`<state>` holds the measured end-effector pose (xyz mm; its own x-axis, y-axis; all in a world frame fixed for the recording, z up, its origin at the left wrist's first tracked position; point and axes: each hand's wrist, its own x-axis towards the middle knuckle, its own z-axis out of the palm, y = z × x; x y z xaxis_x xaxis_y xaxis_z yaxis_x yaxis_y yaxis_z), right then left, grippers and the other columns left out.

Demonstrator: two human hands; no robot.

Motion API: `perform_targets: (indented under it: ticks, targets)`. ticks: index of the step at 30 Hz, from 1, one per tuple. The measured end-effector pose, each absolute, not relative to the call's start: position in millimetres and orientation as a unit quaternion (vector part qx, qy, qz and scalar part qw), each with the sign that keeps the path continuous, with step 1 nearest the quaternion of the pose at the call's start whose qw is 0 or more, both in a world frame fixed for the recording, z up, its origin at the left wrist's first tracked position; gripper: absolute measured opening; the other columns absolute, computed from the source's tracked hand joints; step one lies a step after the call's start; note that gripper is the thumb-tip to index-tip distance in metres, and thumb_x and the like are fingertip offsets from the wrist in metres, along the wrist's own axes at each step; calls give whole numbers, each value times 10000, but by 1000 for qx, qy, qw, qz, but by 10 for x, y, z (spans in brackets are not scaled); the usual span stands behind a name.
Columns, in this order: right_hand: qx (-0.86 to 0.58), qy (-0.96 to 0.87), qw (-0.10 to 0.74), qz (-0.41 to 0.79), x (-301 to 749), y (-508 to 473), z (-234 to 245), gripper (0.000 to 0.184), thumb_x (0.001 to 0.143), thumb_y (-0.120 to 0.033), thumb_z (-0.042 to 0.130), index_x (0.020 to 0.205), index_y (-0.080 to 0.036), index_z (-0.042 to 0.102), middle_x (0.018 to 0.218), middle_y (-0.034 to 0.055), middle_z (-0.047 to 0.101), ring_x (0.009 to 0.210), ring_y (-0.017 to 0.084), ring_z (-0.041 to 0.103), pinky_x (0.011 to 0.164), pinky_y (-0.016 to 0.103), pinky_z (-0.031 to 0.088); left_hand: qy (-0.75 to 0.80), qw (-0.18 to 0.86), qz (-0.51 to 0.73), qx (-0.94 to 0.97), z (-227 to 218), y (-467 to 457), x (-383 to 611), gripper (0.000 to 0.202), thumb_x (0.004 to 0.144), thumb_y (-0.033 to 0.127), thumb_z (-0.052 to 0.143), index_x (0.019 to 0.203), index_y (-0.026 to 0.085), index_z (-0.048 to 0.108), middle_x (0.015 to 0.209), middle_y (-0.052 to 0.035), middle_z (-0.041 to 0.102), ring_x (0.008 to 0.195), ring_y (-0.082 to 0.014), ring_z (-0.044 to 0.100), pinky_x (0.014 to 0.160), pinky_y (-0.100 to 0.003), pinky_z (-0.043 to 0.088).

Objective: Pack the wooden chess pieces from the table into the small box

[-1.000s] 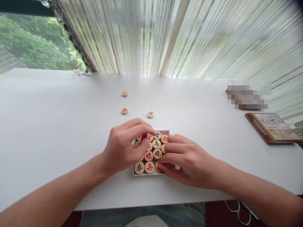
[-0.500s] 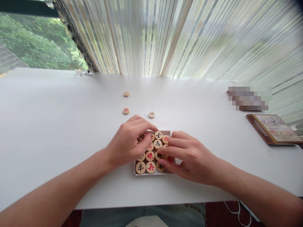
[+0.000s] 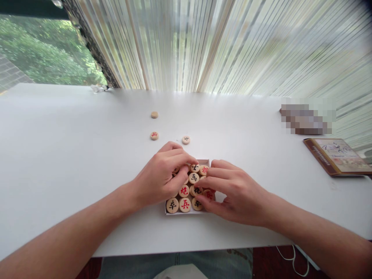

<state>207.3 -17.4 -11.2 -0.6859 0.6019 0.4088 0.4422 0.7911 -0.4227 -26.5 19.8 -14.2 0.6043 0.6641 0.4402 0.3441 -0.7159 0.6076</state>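
Observation:
Round wooden Chinese chess pieces, marked in red or black, fill a shallow white box near the table's front edge. My left hand reaches over its back left part. The thumb and index finger close about the black-marked piece in the back row, and the palm hides several others. From the right, my right hand has its thumb and index finger around another black-marked piece, which looks stacked or slightly off level. Below it, a red-marked piece lies flat in the front row.
Beyond the box lie a red-marked piece, a black-marked piece and a plain-looking piece. A brown printed box lies on the white table at right, with a blurred-out object behind it. Striped curtains hang along the back.
My left hand has shifted slightly right, its fingertips now at the black-marked piece in the back row. My right hand has hardly moved. The view has tilted a little.

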Motion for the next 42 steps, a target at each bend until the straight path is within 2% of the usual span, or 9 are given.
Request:
perform_targets:
  ticks: [5, 12, 21, 26, 29, 33, 42]
  targets:
    - [-288, -906, 271, 151, 2078, -185, -106, 55, 966, -186, 704, 942, -144, 730, 742, 36, 653, 696, 192, 476, 665, 332, 400, 290, 245, 334, 863, -128, 188, -260, 278, 980, 85, 500, 1060, 125, 763, 986, -75, 786, 1031, -247, 615, 956, -407, 545]
    - [-283, -908, 270, 149, 2073, -187, -121, 87, 997, -208, 689, 958, -143, 729, 762, 42, 669, 706, 193, 505, 690, 337, 431, 257, 252, 328, 874, -120, 192, -260, 352, 961, 35, 482, 1130, 134, 774, 1080, -53, 811, 1025, -234, 639, 1038, -429, 533]
    - [-289, -909, 271, 133, 2064, -198, -114, 96, 999, -206, 686, 955, -140, 738, 769, 53, 669, 707, 198, 475, 678, 330, 415, 244, 173, 339, 892, -144, 183, -268, 310, 932, 25, 538, 1074, 121, 795, 1077, -75, 812, 1033, -251, 621, 989, -420, 575]
    - [-290, -907, 273, 136, 2070, -192, -126, 95, 989, -201, 697, 950, -129, 747, 748, 46, 652, 703, 197, 463, 675, 334, 405, 225, 147, 369, 890, -105, 167, -292, 263, 885, 8, 558, 906, 119, 796, 892, -85, 762, 939, -245, 603, 854, -390, 586]
    - [-291, -907, 272, 136, 2072, -189, -127, 91, 987, -195, 698, 944, -131, 747, 752, 42, 651, 698, 193, 463, 679, 337, 399, 213, 136, 341, 905, -98, 169, -303, 271, 868, 11, 557, 843, 139, 794, 847, -71, 765, 929, -258, 604, 849, -411, 584]
    - [-289, -908, 272, 136, 2065, -189, -118, 89, 989, -195, 693, 954, -131, 745, 764, 43, 656, 701, 192, 466, 686, 340, 401, 199, 129, 324, 916, -97, 168, -308, 276, 870, 21, 548, 847, 143, 795, 850, -57, 785, 951, -271, 617, 891, -436, 586]
    - [-292, -909, 269, 128, 2070, -190, -121, 92, 995, -209, 685, 958, -142, 735, 767, 42, 665, 698, 191, 475, 679, 337, 416, 205, 118, 342, 910, -89, 185, -302, 253, 866, 19, 555, 867, 140, 777, 935, -72, 800, 941, -258, 621, 867, -418, 596]
